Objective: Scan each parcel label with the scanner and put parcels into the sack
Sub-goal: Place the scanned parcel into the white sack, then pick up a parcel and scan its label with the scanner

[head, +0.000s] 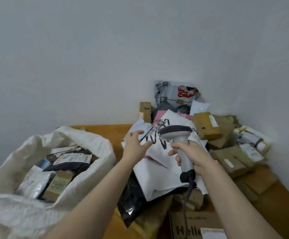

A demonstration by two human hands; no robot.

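Observation:
My right hand (194, 156) grips the handle of a grey handheld scanner (180, 140), whose dark head points away over the parcel pile; its black cable hangs down. My left hand (136, 144) is stretched out with fingers spread, holding nothing, just over the edge of a white poly mailer with black print (159, 163) that lies on top of the pile. A big white woven sack (81, 144) stands open at the left and holds several parcels (67, 161).
The wooden table (112, 131) bears a heap of brown boxes (207, 125), grey and white mailers (176, 92) against the wall corner, and a black bag (131, 200). A cardboard box printed "Hello" (188, 228) sits at the front edge.

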